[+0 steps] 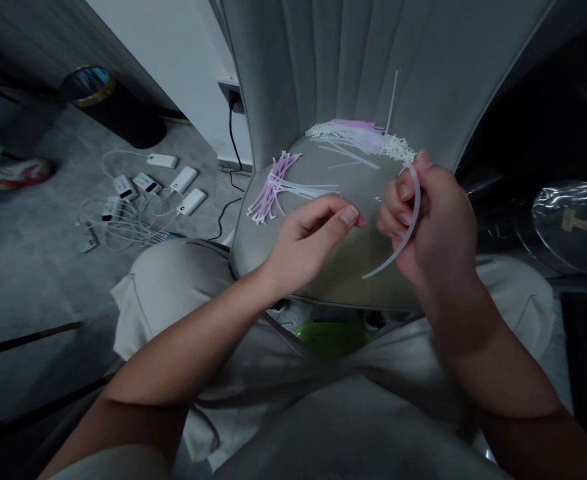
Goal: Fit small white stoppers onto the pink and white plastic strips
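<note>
My right hand (436,217) is closed, pinching the upper end of a pale, flexible tube (414,207) that curves down across my fingers. Its lower end hangs free above the seat. To the left, my left hand (313,233) has thumb and forefinger pressed together; whatever may be between them is too small to see. Beyond it lies a fanned bundle of pink and pale blue tubes (273,190) with small white end pieces. A second heap of pink and white tubes (358,137) with white pieces rests against the backrest, one thin tube (392,103) sticking up.
The grey chair seat (308,283) is between my knees. On the floor at left are several white power banks (183,180) with tangled cables (138,223) and a black bin (118,110). A black plug (236,100) sits in the wall. Something green (331,339) shows below the seat.
</note>
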`<state>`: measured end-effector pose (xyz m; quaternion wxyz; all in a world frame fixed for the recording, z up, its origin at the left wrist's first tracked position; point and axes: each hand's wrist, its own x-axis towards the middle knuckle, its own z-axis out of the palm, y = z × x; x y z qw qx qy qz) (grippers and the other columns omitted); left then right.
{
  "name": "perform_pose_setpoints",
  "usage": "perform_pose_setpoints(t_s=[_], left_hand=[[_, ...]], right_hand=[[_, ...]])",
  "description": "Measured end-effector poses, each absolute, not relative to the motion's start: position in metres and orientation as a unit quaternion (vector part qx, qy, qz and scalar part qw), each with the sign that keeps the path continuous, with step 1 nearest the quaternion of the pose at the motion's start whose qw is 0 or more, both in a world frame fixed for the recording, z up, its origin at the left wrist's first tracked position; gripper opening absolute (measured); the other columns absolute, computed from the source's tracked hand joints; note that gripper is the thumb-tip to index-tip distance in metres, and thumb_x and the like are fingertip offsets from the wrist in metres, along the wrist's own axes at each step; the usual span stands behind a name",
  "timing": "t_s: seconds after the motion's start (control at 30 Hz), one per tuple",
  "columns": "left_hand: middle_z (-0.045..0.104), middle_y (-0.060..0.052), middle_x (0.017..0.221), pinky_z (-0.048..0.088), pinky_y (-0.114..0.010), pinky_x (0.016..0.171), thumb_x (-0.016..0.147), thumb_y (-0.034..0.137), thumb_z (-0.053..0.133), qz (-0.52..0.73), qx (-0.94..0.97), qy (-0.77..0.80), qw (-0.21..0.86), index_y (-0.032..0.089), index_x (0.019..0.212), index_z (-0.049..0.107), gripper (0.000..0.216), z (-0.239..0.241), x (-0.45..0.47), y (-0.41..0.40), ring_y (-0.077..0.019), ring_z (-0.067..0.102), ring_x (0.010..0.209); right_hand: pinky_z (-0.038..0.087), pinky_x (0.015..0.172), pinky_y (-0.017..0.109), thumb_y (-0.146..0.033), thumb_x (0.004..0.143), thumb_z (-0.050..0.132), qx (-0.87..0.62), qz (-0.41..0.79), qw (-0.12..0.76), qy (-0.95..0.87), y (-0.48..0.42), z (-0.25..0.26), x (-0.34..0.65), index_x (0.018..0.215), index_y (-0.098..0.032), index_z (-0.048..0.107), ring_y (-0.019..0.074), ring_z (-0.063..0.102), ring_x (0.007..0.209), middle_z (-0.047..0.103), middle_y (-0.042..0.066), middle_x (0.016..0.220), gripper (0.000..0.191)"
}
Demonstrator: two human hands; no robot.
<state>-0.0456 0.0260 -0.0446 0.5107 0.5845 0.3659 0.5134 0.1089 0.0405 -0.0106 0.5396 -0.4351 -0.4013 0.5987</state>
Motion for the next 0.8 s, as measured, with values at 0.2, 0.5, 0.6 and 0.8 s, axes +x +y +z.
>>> perform_pose_setpoints(t_s=[0.2,0.5,0.6,0.8], left_hand=[[0.055,0.002,0.064,0.041,-0.023,0.057,0.09,0.037,0.072,0.568,0.628,0.37,0.382,0.026,0.086,0.081,0.015,-0.041,-0.049,0.026,-0.0082,0.049,0.062],[0.076,0.001,0.081,0.052,-0.023,0.059,0.083,0.044,0.079,0.597,0.485,0.398,0.5,0.031,0.097,0.081,0.019,-0.044,-0.055,0.031,-0.0087,0.063,0.063],[0.078,0.0,0.085,0.053,-0.025,0.059,0.081,0.048,0.08,0.596,0.484,0.412,0.491,0.031,0.099,0.081,0.024,-0.045,-0.056,0.033,-0.0096,0.064,0.063],[0.078,-0.002,0.084,0.053,-0.023,0.061,0.084,0.049,0.076,0.558,0.519,0.431,0.483,0.024,0.1,0.081,0.03,-0.049,-0.052,0.034,-0.0086,0.063,0.064]], right_hand=[[0.025,0.047,0.029,-0.063,0.092,0.059,-0.433,0.552,0.559,-0.442,0.04,-0.015,0.112,0.061,-0.022,0.053,0.0109,0.04,0.052,0.048,-0.002,0.058,0.051],[0.043,0.06,0.027,-0.039,0.092,0.067,-0.416,0.611,0.486,-0.465,0.047,-0.025,0.121,0.068,-0.02,0.068,0.0122,0.057,0.064,0.068,0.003,0.076,0.03],[0.045,0.061,0.027,-0.04,0.092,0.066,-0.41,0.628,0.481,-0.453,0.049,-0.028,0.122,0.068,-0.02,0.067,0.0129,0.059,0.066,0.066,0.002,0.073,0.031],[0.045,0.059,0.028,-0.034,0.093,0.064,-0.38,0.652,0.479,-0.448,0.048,-0.023,0.124,0.065,-0.019,0.065,0.0114,0.057,0.057,0.065,0.001,0.071,0.032]])
